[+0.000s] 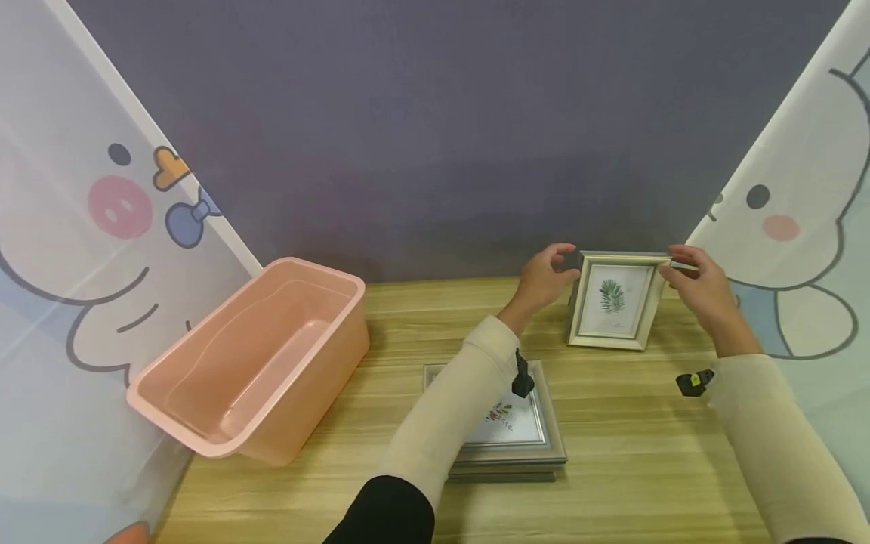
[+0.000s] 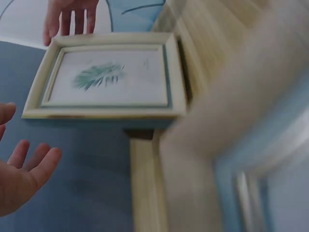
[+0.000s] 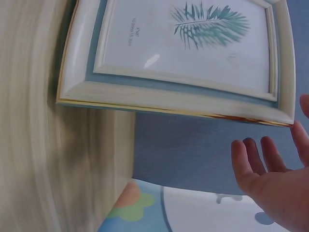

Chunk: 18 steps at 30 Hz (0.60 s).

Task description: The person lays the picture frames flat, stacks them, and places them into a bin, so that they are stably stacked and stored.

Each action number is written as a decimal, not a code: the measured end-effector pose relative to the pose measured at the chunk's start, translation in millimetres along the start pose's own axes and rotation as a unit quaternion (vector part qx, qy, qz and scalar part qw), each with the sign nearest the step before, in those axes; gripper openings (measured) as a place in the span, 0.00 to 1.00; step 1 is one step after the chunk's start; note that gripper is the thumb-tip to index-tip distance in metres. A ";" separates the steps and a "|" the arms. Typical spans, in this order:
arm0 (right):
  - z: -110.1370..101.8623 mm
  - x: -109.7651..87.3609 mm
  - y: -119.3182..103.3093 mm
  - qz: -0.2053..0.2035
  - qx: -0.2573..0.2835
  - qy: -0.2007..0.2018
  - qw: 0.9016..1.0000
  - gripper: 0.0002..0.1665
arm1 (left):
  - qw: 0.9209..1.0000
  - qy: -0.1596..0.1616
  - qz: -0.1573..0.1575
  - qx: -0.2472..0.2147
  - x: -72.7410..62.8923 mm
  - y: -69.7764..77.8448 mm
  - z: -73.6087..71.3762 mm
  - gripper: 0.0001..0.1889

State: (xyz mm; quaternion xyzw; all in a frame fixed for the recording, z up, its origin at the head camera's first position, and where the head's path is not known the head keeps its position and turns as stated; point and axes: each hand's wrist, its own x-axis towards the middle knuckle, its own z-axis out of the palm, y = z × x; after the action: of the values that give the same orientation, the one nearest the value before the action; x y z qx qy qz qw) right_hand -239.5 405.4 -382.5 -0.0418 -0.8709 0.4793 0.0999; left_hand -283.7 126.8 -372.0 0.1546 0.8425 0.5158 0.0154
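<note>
A cream picture frame [image 1: 612, 301] with a green leaf print stands upright on the table near the back wall, leaning slightly back. My left hand [image 1: 546, 278] is beside its upper left corner, fingers parted. In the left wrist view a gap shows between that hand [image 2: 24, 179] and the frame [image 2: 104, 112]. By the upper right corner is my right hand [image 1: 707, 291], its fingers loosely bent. In the right wrist view one fingertip of the right hand [image 3: 277, 181] meets or nearly meets the frame's corner; the other fingers are apart from it.
Below my left forearm lies a stack of larger picture frames [image 1: 506, 453], the top one with a floral print, partly hidden by the sleeve. A pink plastic bin [image 1: 319, 363] stands at the left on the wood-grain table [image 1: 632, 453]. Cartoon-printed panels [image 1: 802, 317] flank both sides.
</note>
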 end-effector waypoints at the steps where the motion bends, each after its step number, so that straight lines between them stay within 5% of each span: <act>1: 1.1 1.0 1.0 -0.002 0.002 -0.001 1.000 0.33 | 1.000 0.007 -0.001 -0.002 1.0 1.2 4.0 0.23; 9: 13.0 10.8 6.9 -0.018 0.026 -0.015 0.999 0.28 | 0.999 0.016 -0.032 0.009 8.6 3.9 18.7 0.25; 18: 7.6 4.3 13.8 -0.017 0.040 0.013 0.999 0.25 | 0.997 0.031 0.018 0.069 10.9 -3.8 38.8 0.26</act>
State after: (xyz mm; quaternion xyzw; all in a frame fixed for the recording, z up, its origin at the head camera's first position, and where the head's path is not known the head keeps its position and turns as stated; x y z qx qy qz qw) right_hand -245.7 407.2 -397.5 -0.0291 -0.8503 0.5113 0.1211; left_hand -287.8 161.7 -392.1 0.1546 0.8731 0.4614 -0.0303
